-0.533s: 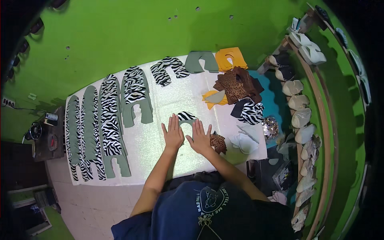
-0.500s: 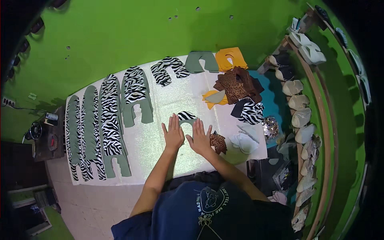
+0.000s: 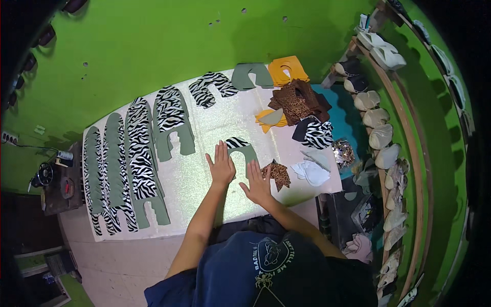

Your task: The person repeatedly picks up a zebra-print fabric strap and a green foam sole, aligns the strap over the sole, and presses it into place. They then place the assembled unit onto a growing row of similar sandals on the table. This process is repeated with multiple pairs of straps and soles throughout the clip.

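Observation:
Before me on the table lies a green arch-shaped cut piece (image 3: pixel 247 155) with a small zebra-print piece (image 3: pixel 236 142) along its top edge. My left hand (image 3: pixel 222 168) lies flat over the arch's left side, fingers straight and close together, partly hiding it. Flat too, my right hand (image 3: pixel 258 186) has its fingers at the lower end of the arch's right leg. Neither hand grips anything. Just right of the right hand's fingers sits a small stack of leopard-print pieces (image 3: pixel 276 174).
Overlapping rows of green and zebra-print pieces (image 3: pixel 139 153) cover the table's left. Yellow pieces (image 3: pixel 287 70), brown leopard-print material (image 3: pixel 296 102), a zebra-print bundle (image 3: pixel 318 134) and white pieces (image 3: pixel 310 173) lie right. A wooden rack (image 3: pixel 404 123) with shoe-shaped forms stands beyond.
My right hand has slid down and toward me, uncovering more of the arch's right leg. The left hand stays on the left side. The view has shifted slightly.

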`<action>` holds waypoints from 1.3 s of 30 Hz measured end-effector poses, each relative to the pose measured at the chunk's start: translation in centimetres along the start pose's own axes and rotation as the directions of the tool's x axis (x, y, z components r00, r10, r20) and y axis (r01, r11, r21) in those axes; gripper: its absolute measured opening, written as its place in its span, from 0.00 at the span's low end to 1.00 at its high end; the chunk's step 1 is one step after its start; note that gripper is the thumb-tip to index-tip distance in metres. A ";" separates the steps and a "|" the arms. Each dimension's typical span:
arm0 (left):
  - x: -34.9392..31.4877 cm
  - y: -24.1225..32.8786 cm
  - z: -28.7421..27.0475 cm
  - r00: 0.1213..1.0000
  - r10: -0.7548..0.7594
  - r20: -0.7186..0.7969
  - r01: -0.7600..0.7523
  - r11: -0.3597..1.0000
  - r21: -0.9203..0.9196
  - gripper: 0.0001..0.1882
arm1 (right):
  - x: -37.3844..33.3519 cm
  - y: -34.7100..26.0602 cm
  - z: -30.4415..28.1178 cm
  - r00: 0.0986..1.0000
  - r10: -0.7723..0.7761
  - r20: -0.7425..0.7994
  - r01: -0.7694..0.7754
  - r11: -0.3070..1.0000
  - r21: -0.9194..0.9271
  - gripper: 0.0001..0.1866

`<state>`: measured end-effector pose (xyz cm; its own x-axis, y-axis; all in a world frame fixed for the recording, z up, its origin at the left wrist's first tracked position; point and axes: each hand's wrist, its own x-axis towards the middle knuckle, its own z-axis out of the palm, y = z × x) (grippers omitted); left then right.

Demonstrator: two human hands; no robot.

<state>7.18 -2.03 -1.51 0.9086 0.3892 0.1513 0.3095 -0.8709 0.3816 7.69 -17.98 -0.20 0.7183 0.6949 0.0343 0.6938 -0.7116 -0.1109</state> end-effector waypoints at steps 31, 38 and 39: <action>-7.6 -2.1 -4.3 0.948 0.292 -0.128 -0.285 0.956 0.071 0.17 | 8.5 -2.2 -2.4 0.954 -0.142 0.263 0.162 0.985 -0.057 0.35; -8.9 -2.1 -5.6 0.976 0.150 -0.160 -0.156 0.988 -0.024 0.21 | 7.2 -1.8 0.0 0.956 -0.265 0.122 0.267 0.964 0.000 0.35; -8.9 -2.4 -5.7 0.979 0.123 -0.163 -0.125 0.992 -0.003 0.21 | 7.3 -2.0 -0.3 0.953 -0.258 0.161 0.264 0.964 -0.020 0.35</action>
<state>-3.26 -1.69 1.43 0.8818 0.3229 0.3437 0.1924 -0.9118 0.3628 11.55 -11.51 0.53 0.4971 0.8620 -0.0988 0.8597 -0.5048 -0.0783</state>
